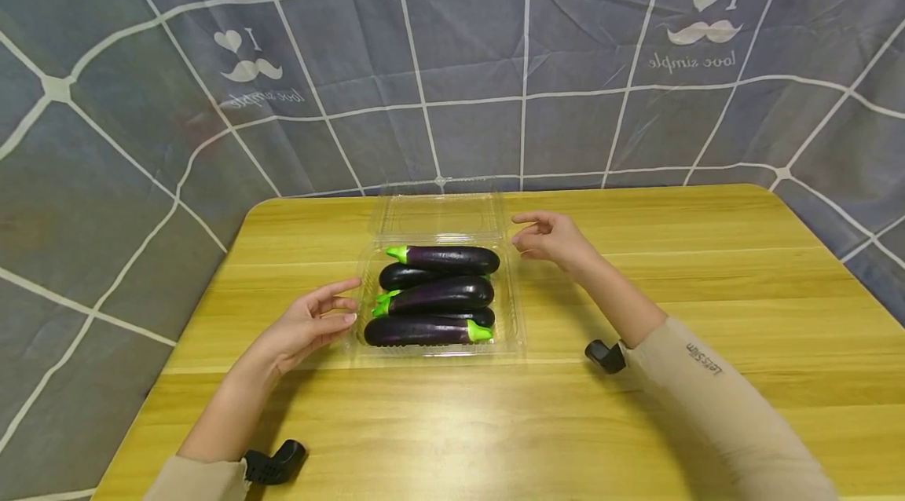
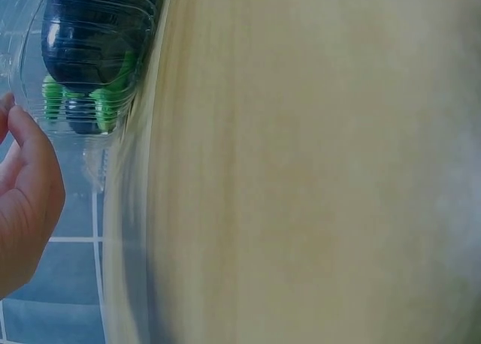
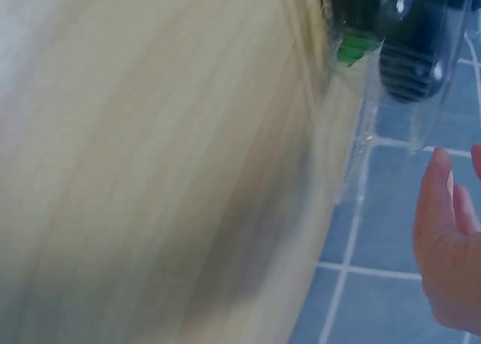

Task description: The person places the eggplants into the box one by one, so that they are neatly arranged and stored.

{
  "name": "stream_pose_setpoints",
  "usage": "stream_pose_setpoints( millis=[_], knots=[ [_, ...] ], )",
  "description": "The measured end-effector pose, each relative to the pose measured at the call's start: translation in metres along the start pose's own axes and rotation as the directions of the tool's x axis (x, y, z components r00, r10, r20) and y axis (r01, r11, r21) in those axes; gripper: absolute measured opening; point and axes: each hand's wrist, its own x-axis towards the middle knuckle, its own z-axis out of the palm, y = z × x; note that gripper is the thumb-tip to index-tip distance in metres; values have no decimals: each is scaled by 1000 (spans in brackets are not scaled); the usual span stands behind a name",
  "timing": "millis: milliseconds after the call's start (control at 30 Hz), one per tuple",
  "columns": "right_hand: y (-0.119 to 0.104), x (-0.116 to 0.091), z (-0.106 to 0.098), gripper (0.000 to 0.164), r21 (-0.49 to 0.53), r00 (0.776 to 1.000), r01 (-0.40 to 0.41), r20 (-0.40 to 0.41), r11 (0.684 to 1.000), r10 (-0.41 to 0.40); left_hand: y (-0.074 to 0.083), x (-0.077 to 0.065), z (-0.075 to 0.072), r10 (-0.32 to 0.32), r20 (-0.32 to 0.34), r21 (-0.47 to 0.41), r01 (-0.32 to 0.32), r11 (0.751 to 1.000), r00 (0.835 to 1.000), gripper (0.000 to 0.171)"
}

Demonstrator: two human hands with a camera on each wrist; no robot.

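Observation:
A clear plastic clamshell box [image 1: 511,320] stands on the table with its lid [image 1: 438,214] swung back toward the curtain. Inside lie several dark purple eggplants [image 1: 441,294] with bright green stem ends, piled crosswise. My left hand [image 1: 300,328] is at the box's left side, fingers loosely extended and fingertips close to the rim. On the other side my right hand [image 1: 555,240] hovers near the back right corner, its fingers slightly bent, with nothing in them. In the left wrist view, green stems [image 2: 105,107] show through the ribbed wall.
The wooden table [image 1: 438,438] extends around the box on all sides. A grey curtain [image 1: 467,38] with white grid lines hangs behind and at both sides. Black wrist devices [image 1: 276,462] are worn at both sleeve cuffs.

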Motion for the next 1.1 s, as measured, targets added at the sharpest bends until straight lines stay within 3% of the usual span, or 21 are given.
stream_pose_setpoints(
  millis=[100, 267, 333, 467, 733, 1100],
  knots=[
    [3, 8, -2, 52, 94, 995, -98, -26, 991, 101, 0, 0, -1, 1, 1, 4, -1, 1000, 1000, 62],
    [8, 17, -3, 56, 278, 970, -237, 16, 931, 243, 0, 0, -1, 4, 13, -5, -4, 1000, 1000, 62],
    [8, 19, -2, 57, 335, 959, -279, 53, 900, 277, 1, 0, -1, 4, 15, -10, -4, 1000, 1000, 62],
    [9, 21, 1, 57, 379, 947, -318, 89, 869, 308, 1, 0, -1, 5, 15, -10, -5, 1000, 1000, 61],
    [9, 21, 4, 63, 341, 943, -332, 151, 879, 298, 1, -1, -1, -6, 4, 4, 6, 1000, 1000, 62],
    [13, 20, 4, 66, 334, 956, -288, 157, 897, 249, 2, -1, 0, -5, 3, 14, 5, 1000, 1000, 63]
  ],
)
